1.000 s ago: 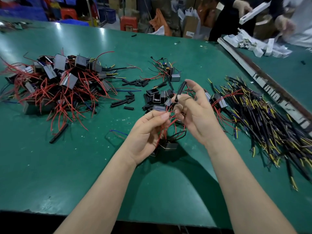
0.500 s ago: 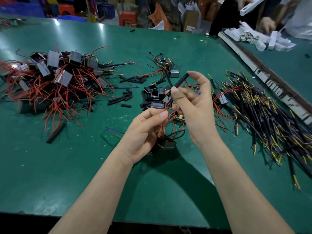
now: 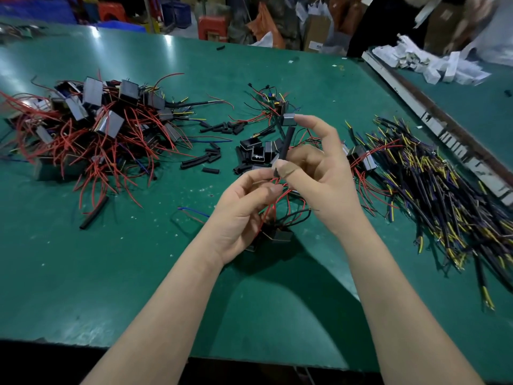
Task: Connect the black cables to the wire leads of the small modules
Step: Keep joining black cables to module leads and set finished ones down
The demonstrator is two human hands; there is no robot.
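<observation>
Pinching black tube [image 3: 283,151], right hand [image 3: 319,173]; left hand [image 3: 244,207] grips red leads [image 3: 273,202], module pile [image 3: 91,126] beside, possibly unfinished.

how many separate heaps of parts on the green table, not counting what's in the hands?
3. A red-wired module heap far left, a small cluster of black housings and sleeves centre, and a black cable heap right. Loose sleeve pieces lie between; some may be hidden behind the hands.

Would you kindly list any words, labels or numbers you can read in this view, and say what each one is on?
No text can be read.
Cardboard box behind the table: a small dark mark, too blurred to read.
Rail along the table's right edge: black patches, not legible.
White packets at top right: no print readable.
</observation>
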